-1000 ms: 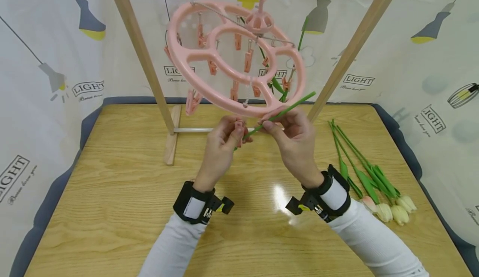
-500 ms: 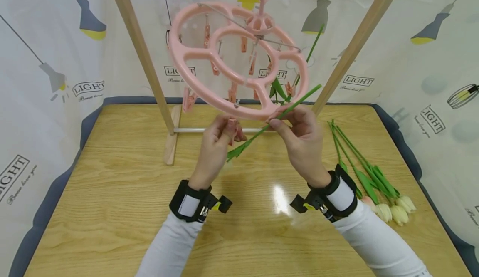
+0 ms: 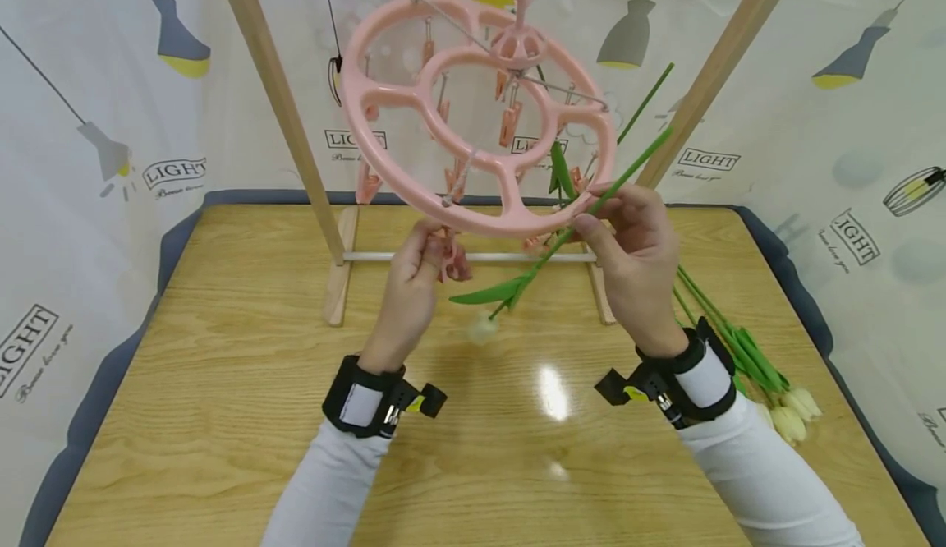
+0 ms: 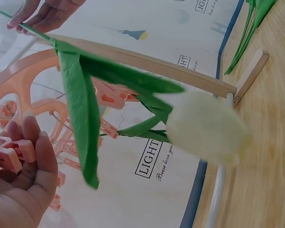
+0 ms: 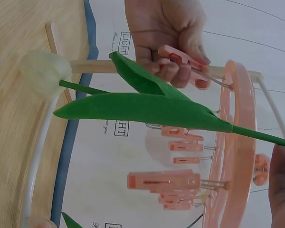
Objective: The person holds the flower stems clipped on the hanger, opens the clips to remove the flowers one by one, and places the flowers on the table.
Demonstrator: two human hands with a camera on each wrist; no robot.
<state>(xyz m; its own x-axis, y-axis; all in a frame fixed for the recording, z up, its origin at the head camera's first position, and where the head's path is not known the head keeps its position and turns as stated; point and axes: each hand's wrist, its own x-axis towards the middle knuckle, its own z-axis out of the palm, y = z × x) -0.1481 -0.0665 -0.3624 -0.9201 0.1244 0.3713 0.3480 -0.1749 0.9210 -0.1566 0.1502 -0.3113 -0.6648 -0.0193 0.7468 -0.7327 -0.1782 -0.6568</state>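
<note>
My left hand (image 3: 410, 288) pinches a pink clothespin (image 5: 180, 59) that hangs from the near rim of a round pink drying hanger (image 3: 414, 190). To the right, my right hand (image 3: 639, 255) holds the green stem of an artificial white tulip between thumb and fingers. The tulip (image 4: 206, 128) points bloom down and toward the left, its leaves apart from the clothespin. In the head view its bloom is blurred, low over the table. Another green stem with leaves (image 3: 562, 171) hangs at the hanger's right side, among the clothespins.
Several pink clothespins (image 5: 164, 181) dangle below the hanger. A wooden stand (image 3: 273, 95) with a white crossbar (image 3: 510, 258) frames it. More tulips (image 3: 791, 415) lie on the table's right side, partly behind my right arm. Printed cloth (image 3: 850, 227) surrounds the wooden table (image 3: 222, 415).
My right hand has moved right with the tulip, bringing its leaves and bloom into view. My left hand has shifted slightly left with the clothespin, and the hanger has turned a little.
</note>
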